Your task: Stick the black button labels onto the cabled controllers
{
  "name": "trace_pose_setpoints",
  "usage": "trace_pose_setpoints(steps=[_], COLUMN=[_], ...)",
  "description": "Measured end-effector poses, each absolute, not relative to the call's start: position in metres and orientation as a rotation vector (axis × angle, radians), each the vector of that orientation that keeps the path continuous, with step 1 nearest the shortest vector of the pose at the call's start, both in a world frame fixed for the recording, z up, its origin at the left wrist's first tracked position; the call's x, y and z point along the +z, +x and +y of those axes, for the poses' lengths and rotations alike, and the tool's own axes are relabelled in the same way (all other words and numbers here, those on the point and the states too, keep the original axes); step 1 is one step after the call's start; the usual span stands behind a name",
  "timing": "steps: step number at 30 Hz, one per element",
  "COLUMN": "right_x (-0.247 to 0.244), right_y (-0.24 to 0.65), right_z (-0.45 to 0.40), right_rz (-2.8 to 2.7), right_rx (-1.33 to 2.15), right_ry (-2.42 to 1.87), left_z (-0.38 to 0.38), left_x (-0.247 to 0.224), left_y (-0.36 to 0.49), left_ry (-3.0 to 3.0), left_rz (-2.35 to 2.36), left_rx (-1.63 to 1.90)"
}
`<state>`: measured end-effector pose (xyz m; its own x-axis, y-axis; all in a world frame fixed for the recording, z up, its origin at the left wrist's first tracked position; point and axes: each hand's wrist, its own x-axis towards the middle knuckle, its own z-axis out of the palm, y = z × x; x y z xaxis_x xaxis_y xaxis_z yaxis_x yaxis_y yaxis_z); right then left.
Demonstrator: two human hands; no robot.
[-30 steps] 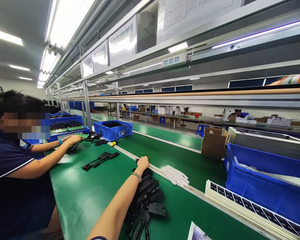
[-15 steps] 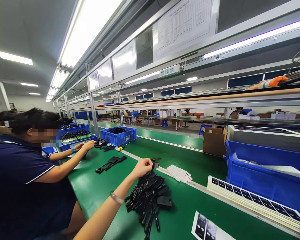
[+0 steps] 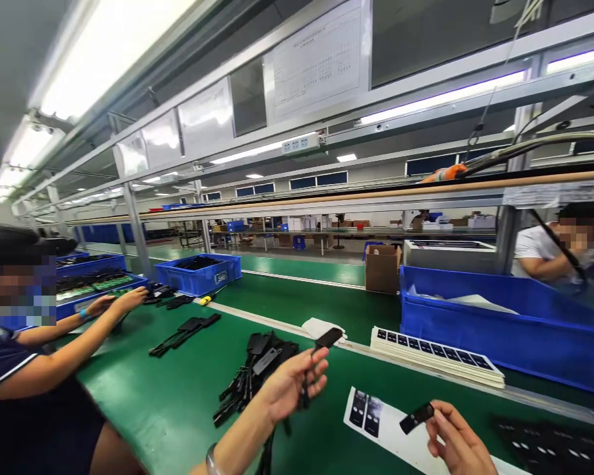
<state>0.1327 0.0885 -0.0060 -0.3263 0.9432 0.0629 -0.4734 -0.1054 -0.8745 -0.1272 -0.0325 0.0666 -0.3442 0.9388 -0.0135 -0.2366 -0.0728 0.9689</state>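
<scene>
My left hand (image 3: 293, 386) is closed around a black plastic unit (image 3: 329, 338) with a short dark cable hanging below it. Just left of it lies a pile of similar black cabled units (image 3: 264, 361) on the green bench. At the lower right, my right hand (image 3: 459, 439) pinches a small black label (image 3: 416, 417) between thumb and fingers. Under the label lies a white backing sheet (image 3: 392, 435), with two black labels still on its left end.
A stack of label sheets (image 3: 435, 356) sits before a large blue bin (image 3: 480, 346). A white glove (image 3: 321, 328) lies behind my left hand. Blurred dark pieces (image 3: 549, 445) occupy the lower right. A co-worker (image 3: 39, 369) works at the left, near a blue crate (image 3: 198, 280).
The view has swung right. My left hand has lifted the black unit from over the pile and moved it rightward. My right hand has come into view with a label.
</scene>
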Motion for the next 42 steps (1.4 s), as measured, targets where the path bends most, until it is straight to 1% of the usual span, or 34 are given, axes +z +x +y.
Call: trace_pose_setpoints(steps=[3,5,8,11,17,22,27,31,34,42], right_x=[0.003,0.007,0.01,0.011,0.011,0.014,0.014,0.012,0.01,0.01], right_y=[0.138,0.141,0.142,0.139,0.134,0.14,0.143,0.142,0.14,0.137], right_z=[0.088,0.089,0.087,0.082,0.066,0.067,0.077,0.078,0.075,0.068], right_rz=[-0.801,-0.717,-0.667,-0.68,-0.946,-1.088,-1.352,-1.601,-1.656,-1.686], right_rx=[1.825,1.926,2.013,2.053,2.14,2.044,1.738,1.52,1.476,1.507], right_ry=[-0.505,-0.425,-0.347,-0.316,-0.278,-0.439,-0.706,-0.815,-0.848,-0.9], left_z=[-0.018,-0.008,0.003,0.005,-0.006,-0.011,-0.014,-0.014,-0.014,-0.014], left_x=[0.04,0.019,-0.01,-0.023,-0.015,-0.005,-0.003,-0.003,-0.005,-0.005], left_y=[-0.072,-0.043,-0.018,-0.011,-0.006,-0.002,-0.002,-0.005,-0.006,-0.006], left_ry=[0.623,0.602,0.697,0.774,0.609,0.749,0.723,0.716,0.694,0.693], left_rz=[0.688,0.526,0.5,0.54,0.756,0.808,0.83,0.822,0.803,0.754], left_rx=[1.297,1.103,0.975,0.973,1.16,1.213,1.208,1.178,1.159,1.132])
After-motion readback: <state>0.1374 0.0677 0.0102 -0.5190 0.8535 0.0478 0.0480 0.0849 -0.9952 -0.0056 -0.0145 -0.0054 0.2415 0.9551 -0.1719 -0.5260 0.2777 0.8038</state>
